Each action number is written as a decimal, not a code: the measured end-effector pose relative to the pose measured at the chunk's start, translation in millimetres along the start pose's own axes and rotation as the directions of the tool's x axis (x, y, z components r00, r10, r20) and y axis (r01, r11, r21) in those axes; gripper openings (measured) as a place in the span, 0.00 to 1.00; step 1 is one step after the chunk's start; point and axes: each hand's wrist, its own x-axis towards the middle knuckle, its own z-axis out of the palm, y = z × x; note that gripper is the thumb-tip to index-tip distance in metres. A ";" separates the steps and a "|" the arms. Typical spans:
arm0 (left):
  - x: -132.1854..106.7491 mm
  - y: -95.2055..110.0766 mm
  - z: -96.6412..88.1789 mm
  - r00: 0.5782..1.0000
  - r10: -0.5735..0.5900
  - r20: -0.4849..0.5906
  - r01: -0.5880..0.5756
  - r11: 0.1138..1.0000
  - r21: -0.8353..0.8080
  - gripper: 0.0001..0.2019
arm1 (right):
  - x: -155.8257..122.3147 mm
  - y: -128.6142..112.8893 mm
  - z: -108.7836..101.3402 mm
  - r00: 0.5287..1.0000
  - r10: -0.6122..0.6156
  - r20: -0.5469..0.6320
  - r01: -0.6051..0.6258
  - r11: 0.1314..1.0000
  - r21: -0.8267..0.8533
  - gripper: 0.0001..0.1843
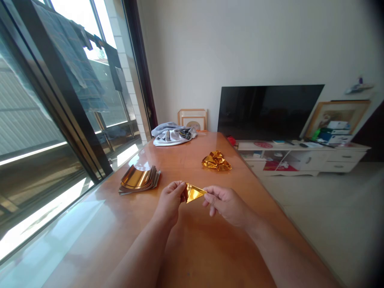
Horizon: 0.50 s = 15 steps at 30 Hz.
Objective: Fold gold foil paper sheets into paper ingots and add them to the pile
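Between my hands, above the wooden table [192,248], is a piece of gold foil paper [194,193] folded into a small triangle. My left hand [172,202] pinches its left edge between thumb and fingers. At the pointed right corner, my right hand [225,202] grips it with thumb and index finger, the other fingers curled below. A stack of gold foil sheets [139,180], curved upward at its ends, lies to the left of my left hand. Beyond my right hand sits a small heap of gold foil pieces [216,161], shiny and creased.
A bundle of pale grey cloth [172,134] lies at the table's far end, near framed pictures [193,119] against the wall. A television [270,112] stands on a white cabinet [312,160] to the right. Sliding glass doors [60,88] run along the left side.
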 end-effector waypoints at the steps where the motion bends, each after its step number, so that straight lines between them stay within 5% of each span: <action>1: 0.6 -1.0 -0.8 1.000 -0.019 0.002 0.019 1.000 -0.023 0.16 | -0.2 0.5 1.4 0.999 -0.027 -0.028 0.026 0.999 -0.034 0.16; 9: 3.3 -5.1 -4.7 0.988 -0.154 0.022 0.155 0.979 -0.135 0.14 | 0.9 7.8 6.2 0.947 -0.259 -0.188 0.198 0.936 -0.292 0.14; 15: 2.8 -7.9 -3.9 0.973 -0.232 0.004 0.232 0.967 -0.104 0.10 | -0.5 4.6 3.2 0.898 -0.420 -0.129 0.307 0.810 -0.499 0.12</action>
